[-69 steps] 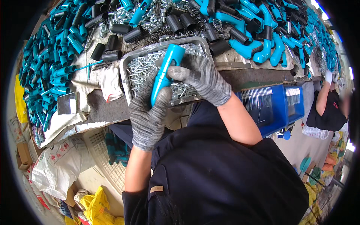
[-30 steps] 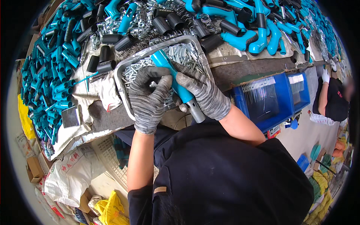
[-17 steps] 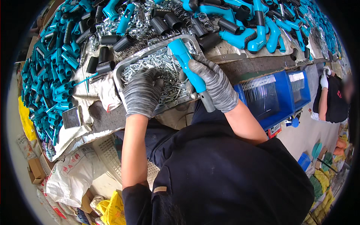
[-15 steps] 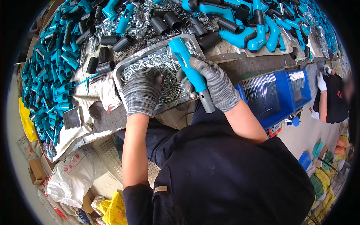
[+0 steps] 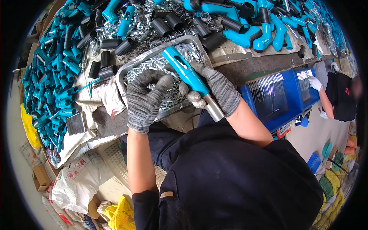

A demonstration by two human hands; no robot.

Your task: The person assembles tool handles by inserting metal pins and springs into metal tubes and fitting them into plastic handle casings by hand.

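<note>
My right hand (image 5: pixel 220 89), in a grey knitted glove, is closed around a teal tube-shaped housing (image 5: pixel 186 74) with a long slot and a bare metal cylinder at its lower end. The tube slants over a metal tray (image 5: pixel 122 81) filled with small screws (image 5: pixel 153 63). My left hand (image 5: pixel 145 97), gloved alike, hovers at the tray's near left part, just left of the tube. Its thumb and fingers are drawn together in a pinch; whatever lies between them is too small or hidden to make out.
Teal housings (image 5: pixel 46 88) are heaped at the left, with black sleeves (image 5: pixel 161 27) and springs behind the tray. A phone (image 5: pixel 76 123) lies near the table's front edge. Blue bins (image 5: pixel 270 97) with thin metal rods stand at right; a co-worker's gloved hand (image 5: pixel 315 83) reaches toward them.
My left hand has come up from the screws, with thumb and fingers now pinched. The teal tube has tilted further left in my right hand. The co-worker's hand has moved toward the blue bins.
</note>
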